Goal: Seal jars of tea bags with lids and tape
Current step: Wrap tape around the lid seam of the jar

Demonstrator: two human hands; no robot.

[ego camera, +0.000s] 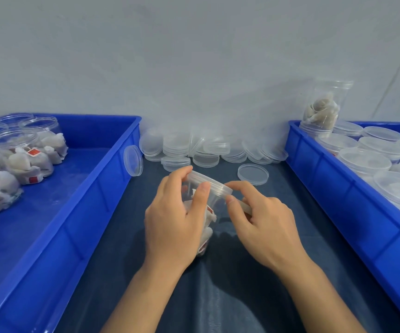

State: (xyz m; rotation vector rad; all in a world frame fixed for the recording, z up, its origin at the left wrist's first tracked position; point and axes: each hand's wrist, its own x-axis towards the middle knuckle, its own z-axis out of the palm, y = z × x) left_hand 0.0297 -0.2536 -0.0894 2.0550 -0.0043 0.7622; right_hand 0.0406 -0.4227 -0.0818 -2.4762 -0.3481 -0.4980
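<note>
A clear plastic jar (214, 200) of white tea bags with red tags is tilted over the dark cloth at the centre, with a clear lid (212, 182) sitting on its mouth. My left hand (175, 222) grips the jar's body, thumb up near the lid. My right hand (261, 222) is at the right edge of the lid, forefinger and thumb pinched together there. A pale piece, seemingly tape (245, 205), shows between its fingers. The lower part of the jar is hidden behind my left hand.
The blue bin (79, 212) on the left holds open jars (23, 150) of tea bags. The blue bin (338, 188) on the right holds lidded jars (364, 159), with one tall jar (323, 106) at its back corner. Loose clear lids (206, 147) are piled along the wall, and one lid (253, 174) lies flat.
</note>
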